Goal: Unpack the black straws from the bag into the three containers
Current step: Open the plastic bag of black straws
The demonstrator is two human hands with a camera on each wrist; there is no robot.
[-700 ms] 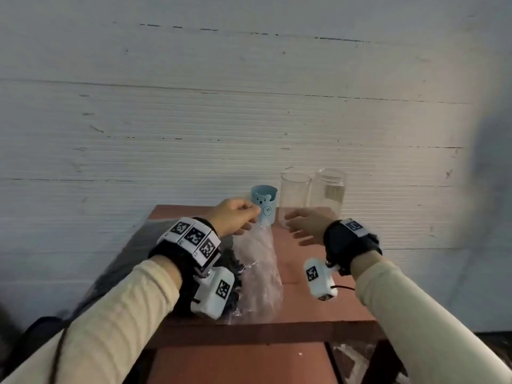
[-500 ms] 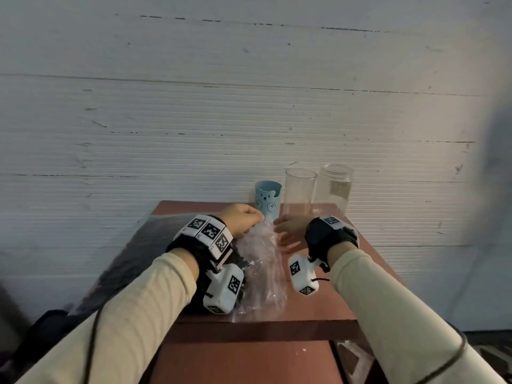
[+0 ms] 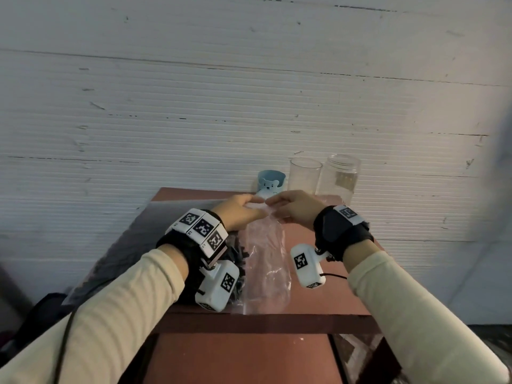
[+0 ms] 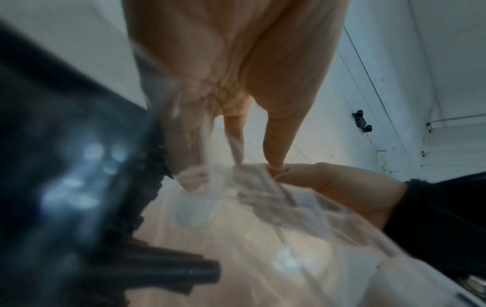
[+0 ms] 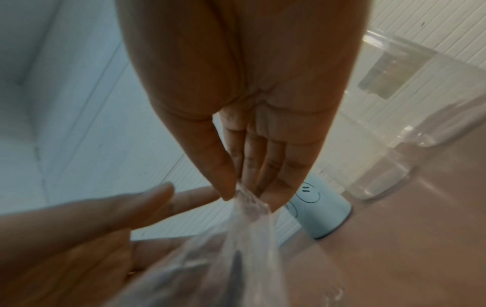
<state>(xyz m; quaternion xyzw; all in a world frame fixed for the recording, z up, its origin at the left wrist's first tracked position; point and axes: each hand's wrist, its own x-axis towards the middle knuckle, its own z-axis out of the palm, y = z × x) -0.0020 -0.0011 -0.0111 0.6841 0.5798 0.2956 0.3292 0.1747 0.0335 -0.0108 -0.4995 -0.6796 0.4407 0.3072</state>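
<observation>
No words, brands or numbers can be read. The blue cup (image 3: 271, 182) carries only a drawn bear face, the clear jar (image 3: 342, 176) a blurred, illegible label, and the wrist-worn cameras (image 3: 219, 284) black-and-white square code markers.

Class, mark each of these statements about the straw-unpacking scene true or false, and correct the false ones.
1. Both hands hold the top of the clear plastic bag. True: the left hand and right hand meet there.
2. Three containers stand at the far edge of the table. True.
3. The blue bear cup is filled with straws. False: it shows none.
4. The black straws stand in the glass jar. False: they lie by the left wrist, at the bag.
5. The clear tumbler stands between cup and jar. True.
</observation>
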